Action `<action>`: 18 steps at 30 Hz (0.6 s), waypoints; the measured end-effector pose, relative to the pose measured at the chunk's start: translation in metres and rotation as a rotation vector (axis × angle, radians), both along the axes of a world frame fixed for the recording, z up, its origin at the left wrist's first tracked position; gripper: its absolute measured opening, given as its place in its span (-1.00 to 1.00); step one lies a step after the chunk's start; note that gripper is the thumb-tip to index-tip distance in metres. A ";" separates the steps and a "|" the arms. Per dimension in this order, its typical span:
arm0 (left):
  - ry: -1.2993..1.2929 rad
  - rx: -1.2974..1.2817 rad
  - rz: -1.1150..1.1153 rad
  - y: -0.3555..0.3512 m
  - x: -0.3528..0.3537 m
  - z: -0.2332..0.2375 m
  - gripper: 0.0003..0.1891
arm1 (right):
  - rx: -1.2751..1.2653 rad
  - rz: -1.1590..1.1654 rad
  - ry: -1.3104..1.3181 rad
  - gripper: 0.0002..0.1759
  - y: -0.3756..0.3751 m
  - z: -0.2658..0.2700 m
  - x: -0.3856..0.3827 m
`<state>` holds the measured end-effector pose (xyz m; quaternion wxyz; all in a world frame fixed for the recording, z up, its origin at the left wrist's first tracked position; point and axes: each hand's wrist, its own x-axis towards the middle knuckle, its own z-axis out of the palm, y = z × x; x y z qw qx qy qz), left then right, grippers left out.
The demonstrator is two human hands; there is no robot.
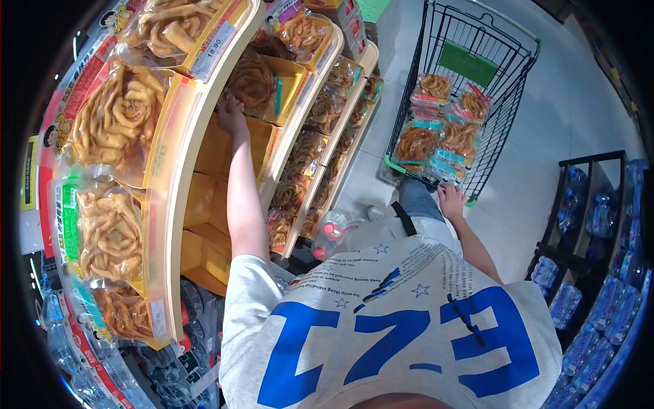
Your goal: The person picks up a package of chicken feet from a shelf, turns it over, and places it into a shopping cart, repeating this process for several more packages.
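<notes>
As the view drops past the chest, a white T-shirt (402,320) with blue print fills the near edge. Just beyond it, a clear bottle (332,230) with a red cap lies low by the foot of the shelf unit (178,157).

Right hand (451,201): on the near rim of the cart (505,88), fingers curled over the edge, holding it. Inside the cart is a stack of orange snack bags (439,133), several deep, packed against the near wall.

Left hand (231,112): arm stretched up to the second shelf, fingertips on the lower edge of a brown packet (253,82). Cannot tell whether the fingers grip it or only touch. The packet leans in a yellow tray (289,78), with more bags close on its right and the tray wall just below the hand. The upper shelf lip with its price tag (211,51) overhangs the reach. Big noodle-like bags (116,123) crowd the shelf end to the left.

Farther out, pale floor (565,116), and at the right a dark rack (599,204) of blue water bottle packs, well apart from the cart.
</notes>
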<state>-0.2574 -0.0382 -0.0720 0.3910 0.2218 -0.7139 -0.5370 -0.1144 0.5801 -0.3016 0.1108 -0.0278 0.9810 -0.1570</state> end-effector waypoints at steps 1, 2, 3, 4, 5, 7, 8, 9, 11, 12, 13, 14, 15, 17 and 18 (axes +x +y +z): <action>0.037 -0.086 0.026 0.002 -0.003 0.004 -0.82 | -0.024 0.034 0.054 -0.50 0.001 0.001 0.004; 0.076 -0.137 0.032 0.001 -0.010 0.012 -0.82 | -0.041 0.019 0.006 -0.48 0.001 0.003 0.002; 0.113 -0.186 0.042 0.001 -0.015 0.022 -0.82 | -0.056 0.007 -0.043 -0.45 0.003 0.003 -0.002; 0.145 -0.230 0.055 0.002 -0.014 0.027 -0.81 | -0.067 0.000 -0.097 -0.42 0.005 0.003 -0.003; 0.144 -0.141 0.027 0.004 -0.011 0.030 -0.81 | -0.086 -0.012 -0.124 -0.40 0.008 0.003 -0.003; 0.153 0.036 -0.024 0.040 0.007 0.065 -0.80 | -0.126 -0.032 -0.169 -0.37 0.013 -0.004 -0.009; 0.168 0.063 -0.044 0.051 0.016 0.073 -0.82 | -0.147 -0.041 -0.204 -0.34 0.015 0.000 -0.010; 0.182 0.091 -0.064 0.061 0.026 0.079 -0.84 | -0.166 -0.043 -0.218 -0.33 0.016 -0.003 -0.011; 0.228 0.187 -0.112 0.079 0.051 0.076 -0.87 | -0.202 -0.044 -0.247 -0.31 0.022 -0.012 -0.016; 0.260 0.256 -0.140 0.090 0.065 0.073 -0.88 | -0.210 -0.054 -0.263 -0.28 0.022 -0.008 -0.017; 0.293 0.327 -0.166 0.101 0.081 0.069 -0.90 | -0.216 -0.064 -0.277 -0.25 0.021 -0.001 -0.020; 0.279 0.380 -0.256 0.113 0.101 0.066 -0.92 | -0.221 -0.075 -0.293 -0.22 0.019 0.004 -0.021; 0.265 0.436 -0.350 0.129 0.122 0.063 -0.94 | -0.168 -0.089 -0.250 -0.19 0.015 0.003 -0.022; 0.287 0.641 -0.370 0.168 0.158 0.055 -0.96 | -0.055 -0.126 -0.167 -0.13 0.009 -0.004 -0.021; 0.272 0.782 -0.440 0.175 0.177 0.036 -0.97 | -0.062 -0.160 -0.121 -0.09 0.004 -0.004 -0.021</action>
